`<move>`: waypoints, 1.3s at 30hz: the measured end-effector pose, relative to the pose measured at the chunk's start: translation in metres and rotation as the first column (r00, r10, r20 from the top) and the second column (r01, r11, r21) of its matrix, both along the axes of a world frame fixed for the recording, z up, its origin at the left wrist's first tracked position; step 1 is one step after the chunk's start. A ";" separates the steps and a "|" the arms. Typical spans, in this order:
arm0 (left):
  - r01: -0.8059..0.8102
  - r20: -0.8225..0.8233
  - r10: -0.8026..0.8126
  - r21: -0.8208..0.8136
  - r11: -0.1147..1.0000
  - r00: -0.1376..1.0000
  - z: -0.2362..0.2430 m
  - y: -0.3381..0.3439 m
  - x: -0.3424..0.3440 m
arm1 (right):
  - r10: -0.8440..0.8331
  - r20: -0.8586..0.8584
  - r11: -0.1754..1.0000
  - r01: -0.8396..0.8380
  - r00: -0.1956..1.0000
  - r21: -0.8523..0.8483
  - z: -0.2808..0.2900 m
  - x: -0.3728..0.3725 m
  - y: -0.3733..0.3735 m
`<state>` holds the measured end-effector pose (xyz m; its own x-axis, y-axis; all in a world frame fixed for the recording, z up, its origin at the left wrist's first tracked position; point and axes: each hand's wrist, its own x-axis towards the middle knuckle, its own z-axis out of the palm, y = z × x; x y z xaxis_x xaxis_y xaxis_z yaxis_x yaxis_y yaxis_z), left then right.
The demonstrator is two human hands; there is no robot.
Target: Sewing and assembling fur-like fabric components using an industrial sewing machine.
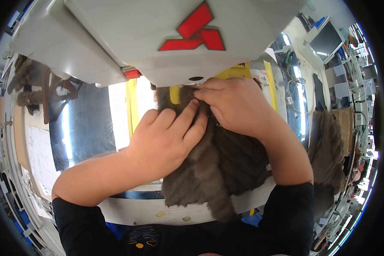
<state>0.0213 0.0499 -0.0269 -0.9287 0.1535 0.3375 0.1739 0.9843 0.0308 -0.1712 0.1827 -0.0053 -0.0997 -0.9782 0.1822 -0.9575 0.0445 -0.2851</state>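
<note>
Working close beneath a pale machine (106, 38), with both hands on a brown fur (241, 164). With the left hand (162, 138), touching the narrow upper part of the fur, index finger and thumb stretched forward and slightly apart, other fingers curled. With the right hand (237, 102), reaching the same part from the other side, fingers drawn close together. Pinching or only pressing, in either case impossible to make out. Below the hands, fanned out toward the body and down onto the pale near edge of the bench (136, 209). To the left, a yellow strip (132, 106) and a dark glossy sheet (94, 123); to the right, another brown fur piece (326, 149); at upper right, a dark-screened monitor (327, 38).
</note>
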 end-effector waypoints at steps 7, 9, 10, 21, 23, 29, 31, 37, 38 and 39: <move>-0.021 0.069 0.016 0.070 0.997 0.998 0.002 0.000 0.002 | -0.035 0.053 0.999 0.035 0.998 0.003 0.001 -0.006 -0.001; -0.010 0.082 0.003 0.090 0.996 0.997 0.001 0.000 0.002 | -0.042 0.070 0.999 0.040 0.997 0.024 0.002 -0.008 -0.003; -0.014 0.078 0.006 0.096 0.995 0.997 0.002 0.000 0.002 | -0.053 0.088 0.999 0.053 0.995 0.012 0.002 -0.007 -0.002; -0.038 0.146 0.014 0.158 0.987 0.989 0.004 0.003 0.005 | -0.131 0.150 0.988 0.117 0.980 0.101 0.004 -0.008 -0.004; -0.039 0.154 0.012 0.170 0.985 0.988 0.007 0.002 0.004 | -0.139 0.143 0.987 0.126 0.980 0.099 0.004 -0.009 -0.004; -0.051 0.193 0.014 0.187 0.981 0.981 0.010 -0.001 0.001 | -0.157 0.168 0.987 0.147 0.973 0.070 0.001 -0.015 -0.010; -0.047 0.199 0.007 0.196 0.979 0.980 0.010 -0.003 0.000 | -0.136 0.172 0.990 0.130 0.976 0.044 -0.002 -0.019 -0.012; -0.069 0.220 0.026 0.189 0.980 0.975 0.010 -0.007 -0.005 | -0.164 0.192 0.986 0.156 0.968 0.053 0.002 -0.024 -0.020; -0.077 0.225 0.034 0.186 0.979 0.974 0.011 -0.008 -0.006 | -0.173 0.209 0.985 0.168 0.963 0.043 0.001 -0.025 -0.021; -0.086 0.230 0.043 0.183 0.979 0.972 0.012 -0.009 -0.007 | -0.173 0.212 0.985 0.167 0.962 0.046 0.001 -0.026 -0.023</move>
